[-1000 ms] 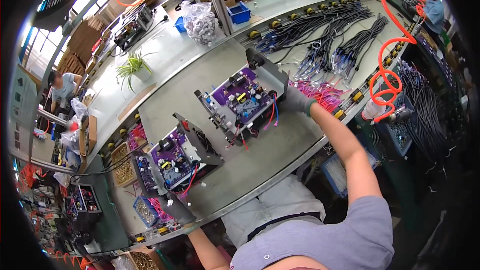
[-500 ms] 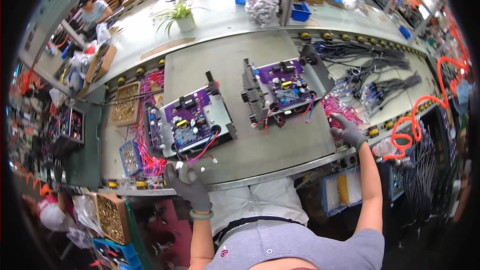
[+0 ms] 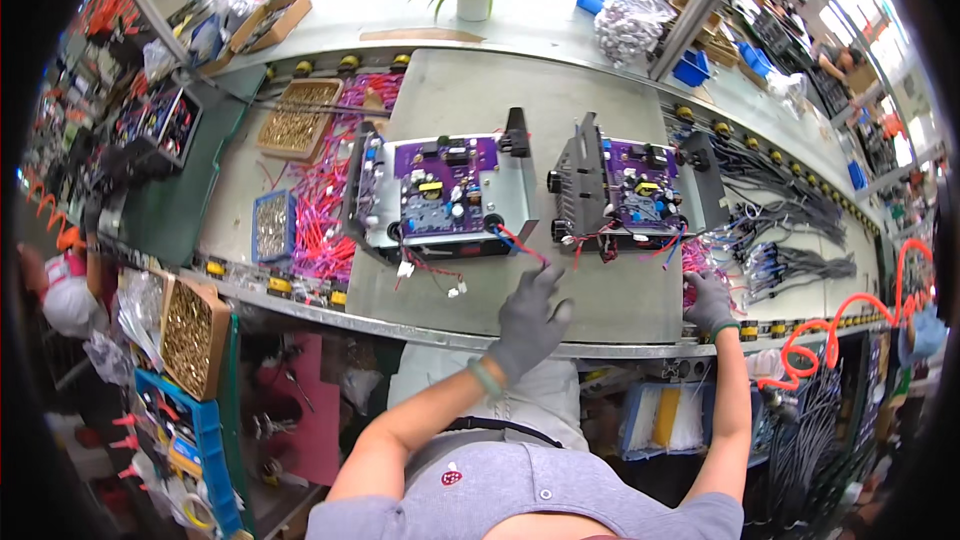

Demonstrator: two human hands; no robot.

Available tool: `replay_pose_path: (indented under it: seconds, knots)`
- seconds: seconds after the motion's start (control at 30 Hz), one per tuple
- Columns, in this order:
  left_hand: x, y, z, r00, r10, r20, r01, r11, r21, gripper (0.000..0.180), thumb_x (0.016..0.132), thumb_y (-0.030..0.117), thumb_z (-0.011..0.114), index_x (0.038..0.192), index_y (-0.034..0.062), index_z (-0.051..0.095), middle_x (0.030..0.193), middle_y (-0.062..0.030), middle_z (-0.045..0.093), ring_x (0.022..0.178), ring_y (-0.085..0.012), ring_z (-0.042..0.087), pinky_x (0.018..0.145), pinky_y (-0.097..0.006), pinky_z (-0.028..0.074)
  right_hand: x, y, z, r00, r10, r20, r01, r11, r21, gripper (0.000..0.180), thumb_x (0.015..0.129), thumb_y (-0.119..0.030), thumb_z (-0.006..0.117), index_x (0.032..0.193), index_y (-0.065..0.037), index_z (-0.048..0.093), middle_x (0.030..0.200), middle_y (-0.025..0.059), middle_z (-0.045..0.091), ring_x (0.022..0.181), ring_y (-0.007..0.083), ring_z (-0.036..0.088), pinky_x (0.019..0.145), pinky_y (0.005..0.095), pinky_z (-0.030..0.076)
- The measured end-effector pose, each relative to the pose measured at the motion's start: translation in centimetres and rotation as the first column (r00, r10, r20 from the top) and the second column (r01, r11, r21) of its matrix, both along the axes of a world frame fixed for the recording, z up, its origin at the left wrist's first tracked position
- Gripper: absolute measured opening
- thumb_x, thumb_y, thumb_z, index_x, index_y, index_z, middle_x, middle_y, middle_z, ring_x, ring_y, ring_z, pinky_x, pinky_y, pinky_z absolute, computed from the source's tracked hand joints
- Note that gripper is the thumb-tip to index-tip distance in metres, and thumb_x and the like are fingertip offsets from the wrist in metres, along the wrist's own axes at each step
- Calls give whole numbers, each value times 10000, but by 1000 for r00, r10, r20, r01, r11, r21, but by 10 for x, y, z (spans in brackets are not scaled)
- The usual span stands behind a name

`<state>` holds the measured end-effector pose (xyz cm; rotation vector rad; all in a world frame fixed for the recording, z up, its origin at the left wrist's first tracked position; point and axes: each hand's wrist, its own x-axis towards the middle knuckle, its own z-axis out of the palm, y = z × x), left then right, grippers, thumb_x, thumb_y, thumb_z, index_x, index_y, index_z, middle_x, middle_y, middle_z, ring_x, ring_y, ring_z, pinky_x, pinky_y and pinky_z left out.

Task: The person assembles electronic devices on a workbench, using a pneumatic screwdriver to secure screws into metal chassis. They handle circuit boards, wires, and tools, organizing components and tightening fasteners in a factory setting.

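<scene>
Two open metal chassis hold purple circuit boards: a left chassis [image 3: 448, 190] and a right chassis [image 3: 640, 190]. They stand side by side on a grey board [image 3: 440, 310]. My left hand [image 3: 532, 325], in a grey glove, is over the board's front part, fingers apart. Its fingertips reach the end of the red and blue wires [image 3: 520, 244] hanging from the left chassis; no grip on them shows. My right hand [image 3: 710, 302], also gloved, is at the near end of the right-hand pink wires [image 3: 697, 258]. Its fingers are bent onto them, with the fingertips partly hidden.
More pink wires [image 3: 325, 225] lie left of the board, beside a tray of brass-coloured parts [image 3: 299, 118] and a blue bin [image 3: 274, 226]. Black cables [image 3: 800, 200] cover the right side. An orange coiled hose [image 3: 840, 325] hangs at the right. A potted plant [image 3: 474, 5] stands behind.
My view has shifted, so the bench appears moved and turned. My left hand has gone right, from the left chassis's front corner to its red and blue wires. My right hand stays by the pink wires.
</scene>
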<state>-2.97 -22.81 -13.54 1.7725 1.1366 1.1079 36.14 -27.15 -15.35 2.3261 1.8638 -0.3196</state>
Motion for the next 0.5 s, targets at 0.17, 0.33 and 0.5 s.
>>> replay_pose_path:
  seconds: [0.17, 0.33, 0.5]
  knots:
    - [61, 28, -32, 938, 235, -253, -202, 968, 149, 859, 773, 252, 676, 1493, 88, 238, 1259, -228, 507, 1160, -408, 513, 973, -514, 414, 18, -7, -9, 996, 72, -53, -61, 982, 181, 572, 639, -251, 801, 1122, -57, 563, 1082, 162, 602, 1012, 361, 597, 889, 429, 483]
    - [89, 86, -72, 942, 228, -245, -226, 973, 38, 839, 817, 268, 647, 1510, 52, 226, 1160, -238, 573, 1007, -394, 590, 865, -483, 478, 26, -26, 6, 965, -172, -195, 205, 965, 164, 557, 698, -129, 706, 1219, -40, 530, 1146, 158, 605, 1044, 311, 617, 909, 385, 495]
    - [71, 136, -40, 997, -37, -72, 22, 981, -194, 611, 816, 191, 606, 1378, 7, 451, 1197, -231, 583, 1078, -409, 587, 925, -444, 489, 26, -50, -9, 702, -184, -688, 490, 825, 280, 575, 796, -39, 601, 1356, -58, 470, 1089, 96, 602, 912, 169, 598, 797, 303, 502]
